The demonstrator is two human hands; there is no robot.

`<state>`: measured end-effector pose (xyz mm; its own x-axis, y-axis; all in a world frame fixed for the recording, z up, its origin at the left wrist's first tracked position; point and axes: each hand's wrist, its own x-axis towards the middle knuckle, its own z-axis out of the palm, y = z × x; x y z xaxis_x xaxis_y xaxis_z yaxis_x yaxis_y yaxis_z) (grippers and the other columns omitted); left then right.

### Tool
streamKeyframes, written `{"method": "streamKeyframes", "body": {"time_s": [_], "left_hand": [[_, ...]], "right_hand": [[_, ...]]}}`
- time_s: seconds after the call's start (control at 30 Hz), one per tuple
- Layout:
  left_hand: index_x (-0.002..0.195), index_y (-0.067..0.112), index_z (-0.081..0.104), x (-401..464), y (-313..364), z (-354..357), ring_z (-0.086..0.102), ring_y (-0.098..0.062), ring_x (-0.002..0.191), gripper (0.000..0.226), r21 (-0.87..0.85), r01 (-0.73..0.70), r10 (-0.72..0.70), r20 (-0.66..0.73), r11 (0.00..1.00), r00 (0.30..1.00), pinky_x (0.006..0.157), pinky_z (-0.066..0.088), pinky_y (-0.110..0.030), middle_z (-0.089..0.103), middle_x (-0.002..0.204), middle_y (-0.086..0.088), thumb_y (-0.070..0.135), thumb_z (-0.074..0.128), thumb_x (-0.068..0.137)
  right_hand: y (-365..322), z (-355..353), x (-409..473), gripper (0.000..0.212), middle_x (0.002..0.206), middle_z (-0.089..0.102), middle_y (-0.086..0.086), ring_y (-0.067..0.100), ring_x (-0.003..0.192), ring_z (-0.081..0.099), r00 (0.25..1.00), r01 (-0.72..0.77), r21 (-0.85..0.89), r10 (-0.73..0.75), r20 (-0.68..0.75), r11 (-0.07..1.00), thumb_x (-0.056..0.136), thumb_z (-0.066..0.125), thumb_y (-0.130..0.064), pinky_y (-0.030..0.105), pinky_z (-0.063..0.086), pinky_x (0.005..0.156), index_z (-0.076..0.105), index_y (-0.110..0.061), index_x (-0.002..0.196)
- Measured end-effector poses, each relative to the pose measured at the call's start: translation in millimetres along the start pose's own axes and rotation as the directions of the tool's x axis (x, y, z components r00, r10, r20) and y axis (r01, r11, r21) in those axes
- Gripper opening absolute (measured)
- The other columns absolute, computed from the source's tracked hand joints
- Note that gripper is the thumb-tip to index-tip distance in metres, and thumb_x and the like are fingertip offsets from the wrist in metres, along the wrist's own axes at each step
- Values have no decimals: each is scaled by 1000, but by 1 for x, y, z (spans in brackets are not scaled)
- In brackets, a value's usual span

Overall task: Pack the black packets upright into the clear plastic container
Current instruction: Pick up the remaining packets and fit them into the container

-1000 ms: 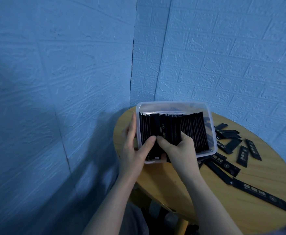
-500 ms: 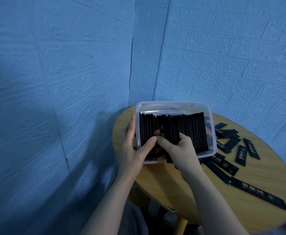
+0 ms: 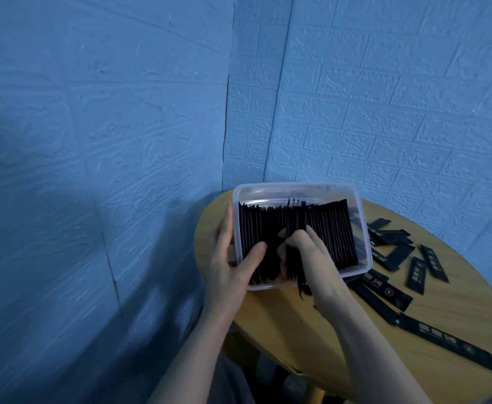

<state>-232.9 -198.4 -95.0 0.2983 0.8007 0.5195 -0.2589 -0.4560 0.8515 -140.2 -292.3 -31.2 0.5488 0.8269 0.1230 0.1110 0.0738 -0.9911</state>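
We start with the round wooden table (image 3: 320, 339), pushed into the corner of the blue brick-patterned wall (image 3: 384, 97), and on its far left part the clear plastic container (image 3: 297, 188), already nearly full of black packets (image 3: 326, 231) standing on edge in a tight row from its left wall to its right. To the right of the container, loose packets (image 3: 419, 272) lie flat and partly overlapping on the wood, the nearest one (image 3: 448, 344) long and narrow by the table's near right edge. Our left hand (image 3: 230, 266) clasps the container's near left corner, fingers along the outside of the left wall and thumb over the rim onto the packet tops. Our right hand (image 3: 312, 258) is curled round a small bunch of packets at the near middle of the row, pinching them as they slot in. We judge the packets light, thin and somewhat floppy, with a smooth film likely to slip, so they are best pinched across the flat faces near the top edge, several together for stiffness. The container looks light and could slide, hence the bracing hand.
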Motion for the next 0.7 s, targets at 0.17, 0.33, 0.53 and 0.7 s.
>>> {"method": "streamKeyframes", "body": {"time_s": [0.17, 0.33, 0.53, 0.7], "left_hand": [[134, 71, 28, -2, 2, 0, 38, 12, 131, 75, 0, -4, 4, 18, 1000, 1000, 112, 38, -34, 37, 136, 38, 54, 67, 72], [136, 67, 30, 0, 0, 0, 38, 9, 132, 75, -5, 0, 0, 6, 1000, 1000, 113, 36, -34, 38, 140, 31, 52, 67, 73], [139, 60, 28, -1, -1, -1, 31, 21, 129, 76, 21, -12, 12, 2, 1000, 1000, 105, 32, -17, 34, 137, 37, 55, 64, 73], [138, 59, 27, -1, 0, 0, 29, 26, 125, 78, 18, -11, 11, 11, 1000, 1000, 101, 31, -7, 33, 136, 35, 51, 69, 72]], "right_hand": [[5, -3, -3, 14, 106, 66, 0, 12, 99, 64, 999, 23, -19, -22, 25, 1000, 98, 52, -17, 30, 52, 89, 56, -23, 110], [7, -1, -2, 20, 103, 69, -4, 7, 97, 66, 994, 110, -92, -109, 10, 990, 94, 60, -12, 29, 54, 89, 60, -30, 102], [15, -3, 3, 17, 98, 70, -6, 3, 93, 65, 978, 179, -243, -199, -59, 953, 91, 64, -13, 26, 54, 84, 61, -26, 101], [21, 1, -1, 17, 89, 64, -12, -7, 83, 60, 941, 225, -338, -294, -167, 914, 92, 62, -14, 9, 47, 66, 55, -27, 99]]}}
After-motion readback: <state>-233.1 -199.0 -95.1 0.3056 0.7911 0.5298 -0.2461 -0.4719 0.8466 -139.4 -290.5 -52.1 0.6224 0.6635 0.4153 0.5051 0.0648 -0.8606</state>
